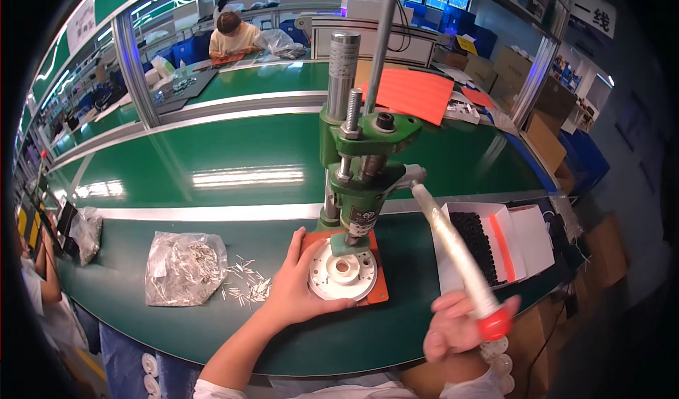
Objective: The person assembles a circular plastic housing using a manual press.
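A green hand press (pixel 361 165) stands on the bench in front of me. Under its ram, on an orange base plate (pixel 378 289), sits a white round plastic part (pixel 343 291) with a raised ring and small holes. My left hand (pixel 293 286) grips this part by its left and near edge, fingers behind and thumb in front. My right hand (pixel 453 326) is closed loosely round the lower end of the press lever (pixel 456 247), just by its red ball knob (pixel 495 325); slight motion blur softens it. The ram is down close to or touching the part's far side.
Left of the press lie a clear bag of metal pins (pixel 185 268) and loose pins (pixel 247 282). To the right is a white box of black parts (pixel 472 240). Orange foam sheets (pixel 410 93) lie behind the press. Another person (pixel 233 37) sits at the far bench.
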Tool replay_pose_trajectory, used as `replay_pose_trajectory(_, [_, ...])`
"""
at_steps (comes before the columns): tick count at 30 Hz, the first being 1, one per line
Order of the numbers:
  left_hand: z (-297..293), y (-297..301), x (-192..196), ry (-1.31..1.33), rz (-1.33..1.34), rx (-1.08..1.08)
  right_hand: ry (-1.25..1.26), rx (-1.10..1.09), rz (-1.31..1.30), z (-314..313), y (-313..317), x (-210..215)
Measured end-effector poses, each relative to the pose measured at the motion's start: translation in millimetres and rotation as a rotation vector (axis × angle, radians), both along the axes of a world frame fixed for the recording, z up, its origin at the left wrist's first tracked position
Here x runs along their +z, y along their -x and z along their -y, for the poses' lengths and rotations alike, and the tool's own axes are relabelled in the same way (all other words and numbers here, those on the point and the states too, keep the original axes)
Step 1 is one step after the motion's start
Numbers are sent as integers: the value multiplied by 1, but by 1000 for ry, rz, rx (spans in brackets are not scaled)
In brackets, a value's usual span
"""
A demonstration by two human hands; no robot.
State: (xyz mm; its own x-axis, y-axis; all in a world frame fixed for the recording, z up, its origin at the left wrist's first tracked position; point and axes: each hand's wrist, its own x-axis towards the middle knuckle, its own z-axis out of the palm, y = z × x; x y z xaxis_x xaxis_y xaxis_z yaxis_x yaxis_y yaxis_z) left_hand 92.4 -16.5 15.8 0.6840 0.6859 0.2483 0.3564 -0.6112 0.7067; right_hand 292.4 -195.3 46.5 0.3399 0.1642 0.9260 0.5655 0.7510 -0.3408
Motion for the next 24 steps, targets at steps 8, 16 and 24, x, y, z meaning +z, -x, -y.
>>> replay_pose_trajectory(8, [0,0,3,55,-28,2,224,-22,-23,-109,-43,143])
replay_pose_trajectory(16, [1,6,0,5,-95,-2,694,231,-171,-158,-58,108])
replay_pose_trajectory(24, [5,-1,0,70,18,-4,825,156,-151,-171,-67,108])
